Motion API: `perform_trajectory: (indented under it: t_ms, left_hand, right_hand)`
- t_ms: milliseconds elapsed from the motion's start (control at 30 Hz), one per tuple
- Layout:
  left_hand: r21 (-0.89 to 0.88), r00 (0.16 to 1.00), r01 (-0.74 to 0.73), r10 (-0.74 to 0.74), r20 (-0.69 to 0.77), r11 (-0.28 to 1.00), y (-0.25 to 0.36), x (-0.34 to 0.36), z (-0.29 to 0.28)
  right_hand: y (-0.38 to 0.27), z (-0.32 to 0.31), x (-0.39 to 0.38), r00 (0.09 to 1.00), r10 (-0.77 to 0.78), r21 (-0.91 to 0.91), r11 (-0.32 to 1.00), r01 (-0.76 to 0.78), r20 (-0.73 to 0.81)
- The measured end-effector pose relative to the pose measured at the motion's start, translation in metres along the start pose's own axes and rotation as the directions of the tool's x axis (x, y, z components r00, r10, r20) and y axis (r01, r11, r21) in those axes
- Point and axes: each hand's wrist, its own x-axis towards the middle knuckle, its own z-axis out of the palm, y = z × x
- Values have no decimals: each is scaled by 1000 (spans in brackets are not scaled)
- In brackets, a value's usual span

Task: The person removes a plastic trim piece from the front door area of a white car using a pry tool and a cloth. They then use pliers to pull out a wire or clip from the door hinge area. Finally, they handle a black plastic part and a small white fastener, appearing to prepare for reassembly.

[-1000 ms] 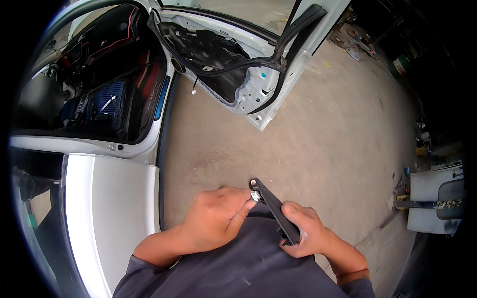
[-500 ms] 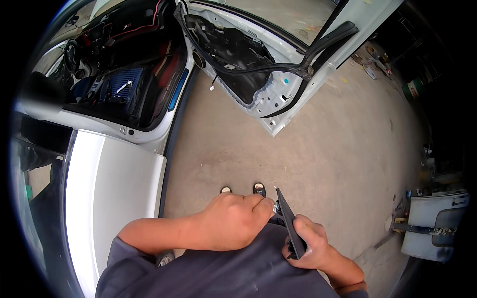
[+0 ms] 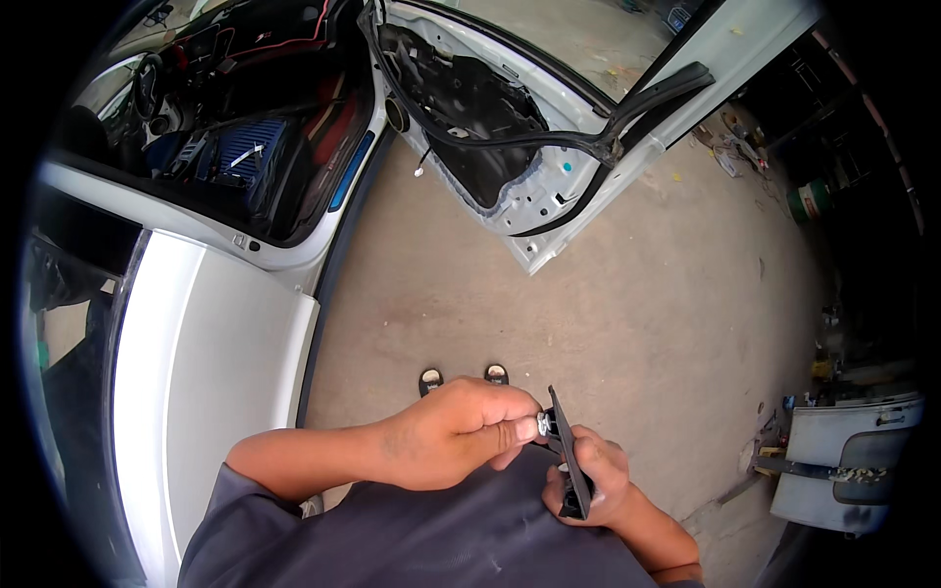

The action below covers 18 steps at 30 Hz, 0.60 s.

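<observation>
In front of my body, my right hand (image 3: 606,475) grips a narrow, flat black plastic trim piece (image 3: 571,449) by its lower part. Thumb and fingers close around it, and the piece stands nearly upright, edge-on to me. A small silvery metal fastener (image 3: 544,423) sits against its left face near the upper end. The thumb and forefinger of my left hand (image 3: 456,436) pinch at this fastener; whether it is a clip or a nut cannot be made out. Dark mounts (image 3: 569,502) show on the trim's lower left face, partly covered by my right fingers.
A white car with an open, stripped front door (image 3: 549,196) stands ahead and left. Its other side door (image 3: 216,343) is beside my left arm. A loose light-coloured door panel (image 3: 814,461) lies right, with clutter and a green drum (image 3: 809,201) beyond. My sandals (image 3: 497,375) are on the concrete floor.
My left hand has turned, so its thumb and the metal fastener show more plainly. Both hands and the trim piece have shifted slightly left, and the trim stands more upright.
</observation>
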Motion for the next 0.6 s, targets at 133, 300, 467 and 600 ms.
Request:
perform_trajectory:
  t_ms: [133,300,467,600]
  left_hand:
    - [299,992,-110,124,-28,948,1,-1,0]
    - [583,961,-157,260,-97,797,-13,-6,10]
    - [838,905,-155,416,-92,523,-27,-15,14]
    - [920,828,-185,560,-44,346,-38,-16,12]
  right_hand:
    - [-3,4,0,1000,20,-6,1000,-20,-2]
    - [-11,10,3,1000,26,-17,1000,-26,6]
    - [-22,15,-1,972,230,-2,973,-230,41]
    - [-27,18,3,954,292,34,955,-295,68]
